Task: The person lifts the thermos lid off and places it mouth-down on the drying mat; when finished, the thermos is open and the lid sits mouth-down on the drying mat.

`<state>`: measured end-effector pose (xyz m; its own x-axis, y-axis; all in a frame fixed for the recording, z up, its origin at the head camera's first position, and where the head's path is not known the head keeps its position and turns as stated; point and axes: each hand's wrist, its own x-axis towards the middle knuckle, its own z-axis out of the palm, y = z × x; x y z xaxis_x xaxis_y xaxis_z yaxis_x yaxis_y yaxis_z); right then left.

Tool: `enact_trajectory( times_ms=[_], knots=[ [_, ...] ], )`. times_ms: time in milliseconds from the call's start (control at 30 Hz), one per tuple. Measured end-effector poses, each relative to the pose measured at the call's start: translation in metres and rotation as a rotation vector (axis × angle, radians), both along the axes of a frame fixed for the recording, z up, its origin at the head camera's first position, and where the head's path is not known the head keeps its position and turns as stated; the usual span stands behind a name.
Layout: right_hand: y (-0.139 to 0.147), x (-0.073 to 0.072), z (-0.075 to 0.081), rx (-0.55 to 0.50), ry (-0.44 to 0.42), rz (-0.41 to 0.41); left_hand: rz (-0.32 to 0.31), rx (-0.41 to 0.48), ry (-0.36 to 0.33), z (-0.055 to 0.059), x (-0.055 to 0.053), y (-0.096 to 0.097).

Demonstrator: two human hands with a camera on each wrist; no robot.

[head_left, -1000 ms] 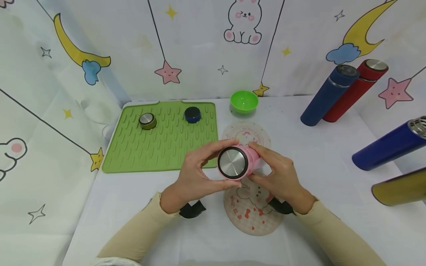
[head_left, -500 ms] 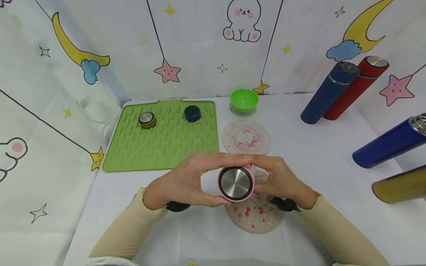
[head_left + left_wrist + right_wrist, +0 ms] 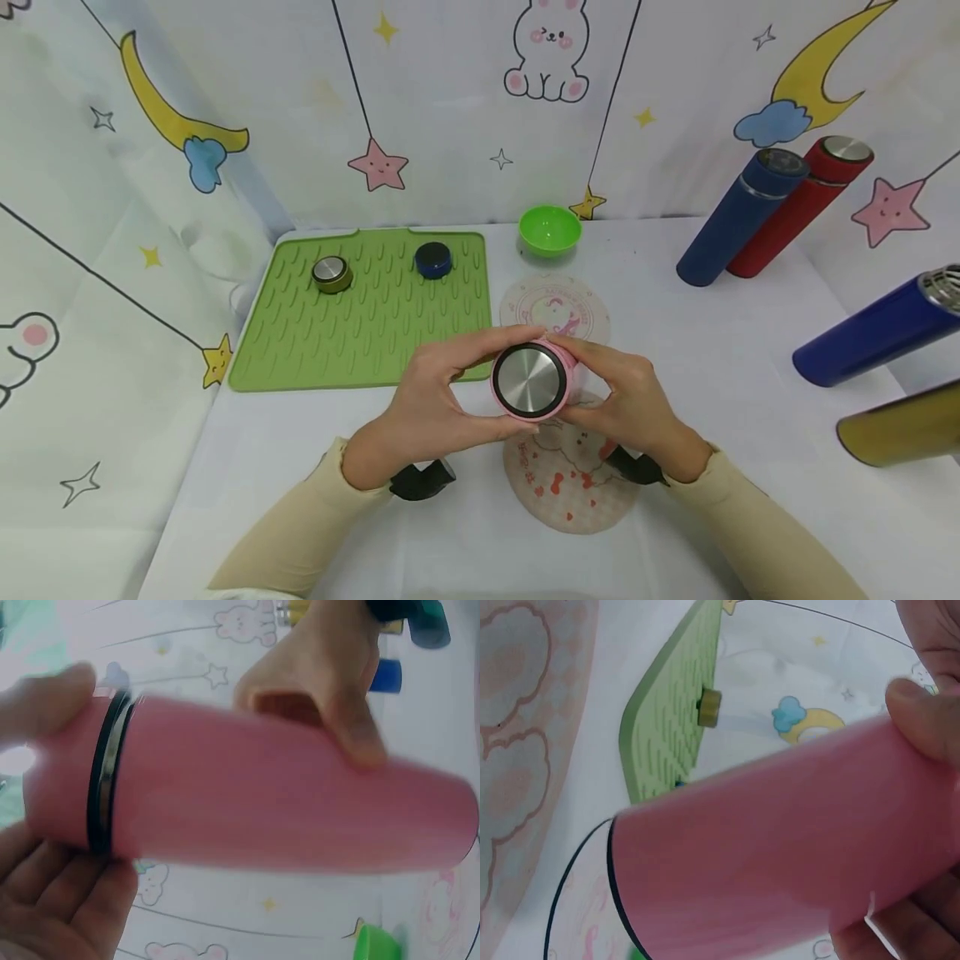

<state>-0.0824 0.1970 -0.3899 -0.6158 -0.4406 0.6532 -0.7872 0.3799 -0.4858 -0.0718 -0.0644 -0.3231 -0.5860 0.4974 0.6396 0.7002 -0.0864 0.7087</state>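
A pink thermos point(image 3: 262, 787) with a black-and-silver ring below its lid is held between both hands, its brushed-steel lid top point(image 3: 529, 380) facing up toward the head camera. My left hand point(image 3: 431, 404) grips the pink lid, thumb on one side and fingers on the other. Lower on the body, my right hand point(image 3: 637, 392) holds the thermos, as the left wrist view shows. Beneath the hands in the head view lies a round bunny-print mat point(image 3: 573, 492), partly hidden by the right hand and thermos.
A green ribbed mat point(image 3: 360, 342) at left bears an olive lid point(image 3: 332, 274) and a blue lid point(image 3: 433, 261). A green bowl point(image 3: 550, 231) stands behind a second round mat point(image 3: 555, 300). At right are blue point(image 3: 738, 221), red point(image 3: 795, 212), dark blue point(image 3: 873, 329) and olive bottles point(image 3: 900, 425).
Half a second ago the lid end and left hand had come nearer the person; now they are farther out again, close to their first position. Both hands keep hold of the thermos.
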Motion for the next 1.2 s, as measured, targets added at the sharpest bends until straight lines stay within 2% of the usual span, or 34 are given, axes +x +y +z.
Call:
enact_trajectory(
  times_ms=[100,233,500,800,1033,1200],
  knots=[
    [-0.003,0.002,0.000,-0.011,0.054,-0.077,0.062,0.053,-0.030,-0.004,0.003,0.005],
    [-0.004,0.004,0.001,-0.018,0.079,-0.122,0.097,0.089,-0.046,-0.006,0.005,0.009],
    [-0.004,0.002,0.002,-0.022,0.082,-0.118,0.109,0.113,-0.053,-0.003,0.007,0.009],
    [-0.004,0.003,0.000,-0.042,0.055,-0.037,0.104,0.159,-0.076,0.008,0.014,0.001],
    [-0.001,0.007,-0.004,-0.052,-0.051,-0.012,0.164,0.180,-0.080,0.011,0.015,-0.010],
    [0.005,0.008,-0.007,-0.088,-0.060,-0.032,0.240,0.157,-0.102,0.007,0.011,-0.018]
  ],
)
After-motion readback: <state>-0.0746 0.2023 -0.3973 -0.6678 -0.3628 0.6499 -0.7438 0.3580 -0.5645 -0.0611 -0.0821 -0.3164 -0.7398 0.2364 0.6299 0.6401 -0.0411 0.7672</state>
